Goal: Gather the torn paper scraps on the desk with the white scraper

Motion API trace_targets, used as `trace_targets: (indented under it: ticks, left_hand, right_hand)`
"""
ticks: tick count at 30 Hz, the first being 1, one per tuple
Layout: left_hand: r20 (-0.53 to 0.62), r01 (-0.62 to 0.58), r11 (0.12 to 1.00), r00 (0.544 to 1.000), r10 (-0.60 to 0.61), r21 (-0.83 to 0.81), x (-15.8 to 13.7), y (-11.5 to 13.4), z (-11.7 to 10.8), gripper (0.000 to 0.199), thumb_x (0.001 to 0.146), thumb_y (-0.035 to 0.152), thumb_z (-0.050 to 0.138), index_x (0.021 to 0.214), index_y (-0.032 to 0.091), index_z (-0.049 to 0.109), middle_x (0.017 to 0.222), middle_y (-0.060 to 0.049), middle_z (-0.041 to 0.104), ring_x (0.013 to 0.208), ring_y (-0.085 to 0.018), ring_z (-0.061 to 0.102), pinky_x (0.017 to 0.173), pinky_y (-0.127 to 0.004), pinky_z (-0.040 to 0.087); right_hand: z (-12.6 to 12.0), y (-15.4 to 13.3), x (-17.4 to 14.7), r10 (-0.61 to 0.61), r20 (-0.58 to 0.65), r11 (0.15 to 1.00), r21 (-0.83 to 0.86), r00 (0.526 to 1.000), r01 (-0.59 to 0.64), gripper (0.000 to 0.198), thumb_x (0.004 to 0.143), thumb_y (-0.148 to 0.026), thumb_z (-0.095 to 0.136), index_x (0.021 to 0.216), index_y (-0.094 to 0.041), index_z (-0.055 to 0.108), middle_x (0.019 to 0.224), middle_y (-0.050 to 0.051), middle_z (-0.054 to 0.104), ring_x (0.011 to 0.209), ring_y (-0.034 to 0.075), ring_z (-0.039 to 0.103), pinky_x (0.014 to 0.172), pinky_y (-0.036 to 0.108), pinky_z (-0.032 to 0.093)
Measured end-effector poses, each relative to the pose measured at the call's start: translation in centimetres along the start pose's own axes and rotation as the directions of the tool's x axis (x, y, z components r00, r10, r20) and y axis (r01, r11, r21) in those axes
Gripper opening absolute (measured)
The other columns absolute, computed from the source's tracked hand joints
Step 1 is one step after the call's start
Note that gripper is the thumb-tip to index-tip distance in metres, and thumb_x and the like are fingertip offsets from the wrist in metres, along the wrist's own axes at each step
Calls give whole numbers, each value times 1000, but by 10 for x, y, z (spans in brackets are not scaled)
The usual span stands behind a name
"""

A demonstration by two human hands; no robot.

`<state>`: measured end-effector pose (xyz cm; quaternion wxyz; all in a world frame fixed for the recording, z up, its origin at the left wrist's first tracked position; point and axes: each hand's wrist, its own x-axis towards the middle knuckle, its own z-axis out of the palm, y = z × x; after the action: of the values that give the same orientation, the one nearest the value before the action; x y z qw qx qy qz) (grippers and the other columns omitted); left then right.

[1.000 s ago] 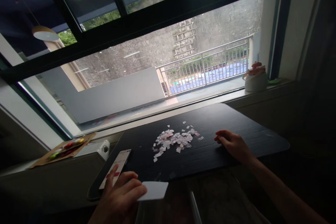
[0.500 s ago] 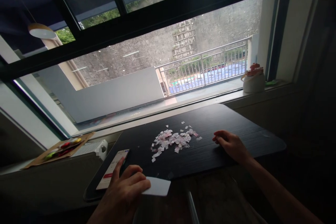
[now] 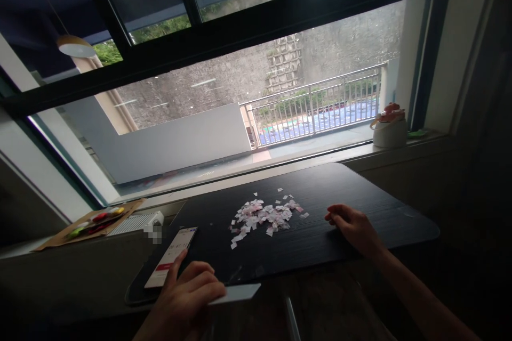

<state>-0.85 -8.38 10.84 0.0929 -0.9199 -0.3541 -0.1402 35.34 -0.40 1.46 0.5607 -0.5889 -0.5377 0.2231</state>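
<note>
Low in the head view, my left hand [image 3: 188, 295] grips a thin white card [image 3: 242, 292] between thumb and fingers. The card juts out to the right in front of the table edge, tilted nearly flat to my view. The index finger of that hand reaches over the lower part of a phone [image 3: 177, 245] with a lit screen, showing digits and a red bar. On the dark table [image 3: 332, 192] lies a loose heap of small white and pinkish paper scraps [image 3: 264, 216]. Right of the heap, my right hand [image 3: 354, 226] rests on the table with fingers loosely curled together, nothing visible in them.
A window with a dark frame [image 3: 240, 32] rises behind the table. On its sill [image 3: 352, 152] stands a white jug [image 3: 390, 132] with an orange top. At the left lie brown paper [image 3: 52, 240] with colourful items and a white ribbed object [image 3: 134, 224].
My left hand has moved slightly down, its index finger lower on the phone. The card has tilted and shows less of its face. My right hand stays in place.
</note>
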Motion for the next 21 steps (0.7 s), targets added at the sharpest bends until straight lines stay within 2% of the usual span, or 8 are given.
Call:
trace_targets:
  ticks: [2,4,6,9,12,15,17,21]
  left_hand:
    - [4,52,998,999,-52,-38,-3,0,-3,10,83,24,52,84,27,61,76,4,66,85,-14,58,108,-40,20]
    - [-35,133,986,990,-138,-104,2,0,-1,15,86,27,47,81,26,61,76,3,66,85,-15,58,108,-45,18]
    - [-34,183,960,980,-194,-212,14,2,5,21,89,30,43,82,24,62,78,1,66,87,-16,57,108,-49,17]
    - [23,198,892,978,-207,-405,40,10,15,23,89,35,43,86,23,62,83,-1,66,89,-17,56,107,-49,22]
    - [25,212,803,971,-238,-557,59,18,26,27,89,37,43,85,20,64,81,-2,64,85,-17,57,98,-39,37]
    - [75,333,756,932,-355,-564,64,17,44,25,82,33,54,102,20,61,96,-4,65,93,-19,58,87,-33,44]
    - [113,387,797,918,-380,-463,61,13,58,25,75,21,59,100,20,61,99,-4,65,97,-20,57,90,-34,42]
    - [208,399,882,912,-353,-252,56,10,76,24,68,16,62,91,21,61,95,-2,62,93,-20,56,87,-36,40]
  right_hand:
    - [4,-3,-8,-29,48,1000,-3,998,29,15,74,-29,53,83,-21,62,72,3,73,68,20,67,67,32,54]
    - [12,-15,-21,-78,176,997,16,981,77,17,76,-31,55,87,-21,64,80,4,73,76,21,68,71,32,54]
    - [21,-34,-38,-176,337,984,38,925,173,28,75,-30,60,102,-23,63,97,5,71,84,20,66,76,32,53]
    - [34,-64,-55,-281,453,959,94,846,268,50,67,-22,69,116,-26,59,113,5,66,94,22,63,83,32,51]
    - [40,-75,-56,-325,506,946,151,799,288,25,78,-25,60,102,-22,67,97,4,71,85,20,65,77,30,51]
    - [32,-59,-44,-254,428,966,156,867,206,16,80,-31,59,84,-20,70,80,4,73,75,21,67,68,30,52]
    - [22,-40,-34,-137,304,970,235,943,66,21,74,-38,66,81,-19,70,77,5,74,74,22,68,65,31,54]
    - [10,-13,-25,63,221,890,429,973,-155,39,62,-52,73,80,-18,70,75,6,75,70,23,69,63,32,57]
